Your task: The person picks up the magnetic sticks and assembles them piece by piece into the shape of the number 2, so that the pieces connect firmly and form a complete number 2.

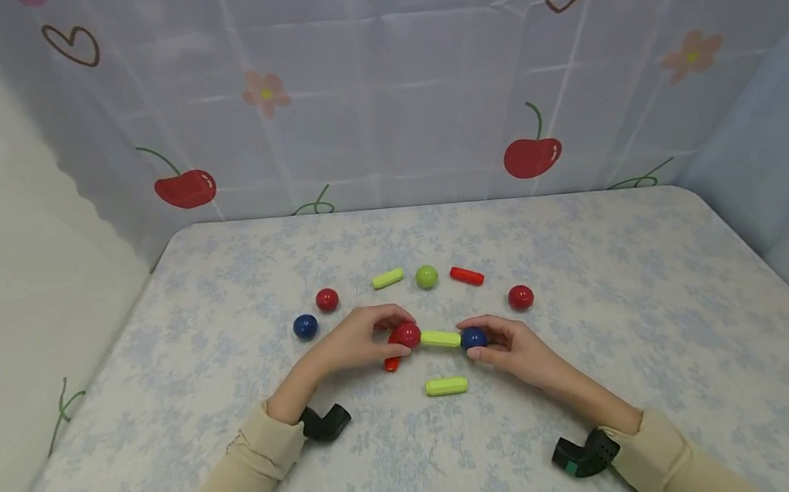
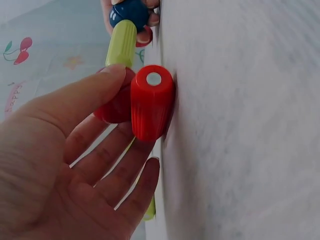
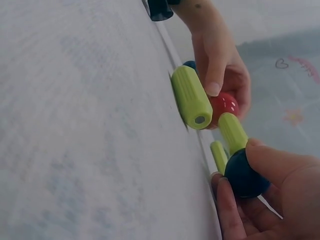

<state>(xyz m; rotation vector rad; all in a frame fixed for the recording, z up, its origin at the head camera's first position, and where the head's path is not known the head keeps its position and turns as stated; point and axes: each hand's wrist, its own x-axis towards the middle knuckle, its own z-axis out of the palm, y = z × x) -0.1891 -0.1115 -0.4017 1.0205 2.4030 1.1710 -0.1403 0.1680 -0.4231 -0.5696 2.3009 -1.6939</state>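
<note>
My left hand (image 1: 361, 338) holds a glossy red ball (image 1: 408, 334) between thumb and fingers. With thumb and fingertips my right hand (image 1: 517, 348) pinches a dark blue ball (image 1: 473, 338). A ribbed yellow-green rod (image 1: 440, 339) spans the two balls, its ends against them. Under the left hand lies a red rod (image 1: 392, 364), partly hidden in the head view; in the left wrist view the red rod (image 2: 152, 102) shows a pale disc on its end. Nearer the person, another yellow-green rod (image 1: 446, 386) lies on the table, with a grey disc in its end in the right wrist view.
Beyond the hands, a yellow-green rod (image 1: 387, 279), a green ball (image 1: 427, 277) and a red rod (image 1: 467, 276) lie in an arc. A red ball (image 1: 326, 300) and blue ball (image 1: 305, 327) sit left, another red ball (image 1: 521, 298) right. A printed curtain (image 1: 379, 103) hangs behind the table (image 1: 224, 272).
</note>
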